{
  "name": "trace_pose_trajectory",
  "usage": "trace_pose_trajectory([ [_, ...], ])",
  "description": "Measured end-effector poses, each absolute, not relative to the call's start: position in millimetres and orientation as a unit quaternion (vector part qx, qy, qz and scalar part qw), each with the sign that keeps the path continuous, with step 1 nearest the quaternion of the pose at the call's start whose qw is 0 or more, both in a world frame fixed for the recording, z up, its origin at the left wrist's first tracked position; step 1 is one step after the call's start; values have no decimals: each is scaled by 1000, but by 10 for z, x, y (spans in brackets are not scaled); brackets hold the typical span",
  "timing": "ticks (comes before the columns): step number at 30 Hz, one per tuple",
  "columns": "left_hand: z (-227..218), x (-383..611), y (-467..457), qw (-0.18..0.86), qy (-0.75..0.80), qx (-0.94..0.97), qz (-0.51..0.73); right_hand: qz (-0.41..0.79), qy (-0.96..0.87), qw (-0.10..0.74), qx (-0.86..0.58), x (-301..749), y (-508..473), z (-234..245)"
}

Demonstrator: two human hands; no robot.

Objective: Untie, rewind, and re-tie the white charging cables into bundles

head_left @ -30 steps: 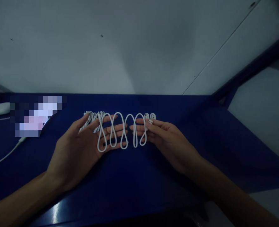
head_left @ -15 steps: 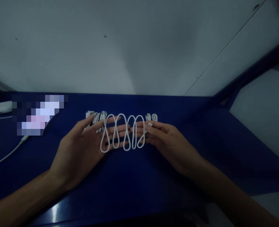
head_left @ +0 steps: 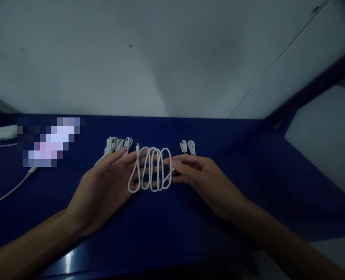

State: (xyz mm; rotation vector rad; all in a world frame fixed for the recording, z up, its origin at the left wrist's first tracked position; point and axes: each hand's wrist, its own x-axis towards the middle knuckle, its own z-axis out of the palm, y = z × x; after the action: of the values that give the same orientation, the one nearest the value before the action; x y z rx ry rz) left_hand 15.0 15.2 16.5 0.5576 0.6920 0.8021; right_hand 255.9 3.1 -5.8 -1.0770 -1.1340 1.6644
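Observation:
A white USB-type cable (head_left: pixel 153 175), gathered into several side-by-side loops, lies across the fingers of my left hand (head_left: pixel 102 190). That hand is open, palm up, with its fingers stretched out behind the loops. One slim plug of the cable points upward near the left index finger. My right hand (head_left: pixel 201 173) is closed in a pinch at the right end of the loops, with thumb and fingers on the cable; its other end is mostly hidden there. The fingertips of both hands meet or overlap behind the cable.
Several bundled white cables (head_left: pixel 112 144) lie beyond my left hand, and two more tied cables (head_left: pixel 191 147) beyond the right. A blurred-out phone (head_left: pixel 54 142) with a charging lead (head_left: pixel 10 189) and a white case-like object (head_left: pixel 3 132) are on the blue table (head_left: pixel 161 241). A pale wall rises behind.
The loops have been pushed closer together, with the right hand moving left. The left thumb has come off the plug end, and both hands have come slightly nearer the body.

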Motion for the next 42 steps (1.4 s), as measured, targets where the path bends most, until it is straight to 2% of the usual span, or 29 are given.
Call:
trace_pose_trajectory([
  [5, 35, 133, 133, 838, 316, 292, 335, 667, -472, 411, -404, 2524, 11, -54],
  [11, -32, 124, 100, 815, 358, 354, 286, 634, -466, 451, -423, 2462, -46, -44],
  [19, 69, 158, 61, 758, 374, 492, 208, 594, -518, 427, -443, 2334, -135, -51],
  [23, 78, 141, 68, 709, 421, 530, 199, 465, -620, 424, -468, 2246, -167, 2],
  [28, 21, 138, 68, 746, 432, 457, 221, 152, -754, 441, -463, 2209, -184, 120],
  [31, 27, 122, 40, 758, 447, 410, 240, -15, -837, 391, -383, 2157, -128, 193],
  [33, 48, 105, 20, 771, 444, 388, 240, -86, -875, 346, -326, 2089, -63, 201],
  [35, 72, 90, 10, 782, 427, 387, 237, -125, -896, 313, -290, 2018, 13, 165],
  [38, 94, 69, 26, 778, 398, 427, 232, -106, -901, 307, -287, 1971, 117, 64],
  [42, 92, 48, 64, 759, 384, 494, 182, -21, -877, 365, -312, 2028, 184, -48],
])
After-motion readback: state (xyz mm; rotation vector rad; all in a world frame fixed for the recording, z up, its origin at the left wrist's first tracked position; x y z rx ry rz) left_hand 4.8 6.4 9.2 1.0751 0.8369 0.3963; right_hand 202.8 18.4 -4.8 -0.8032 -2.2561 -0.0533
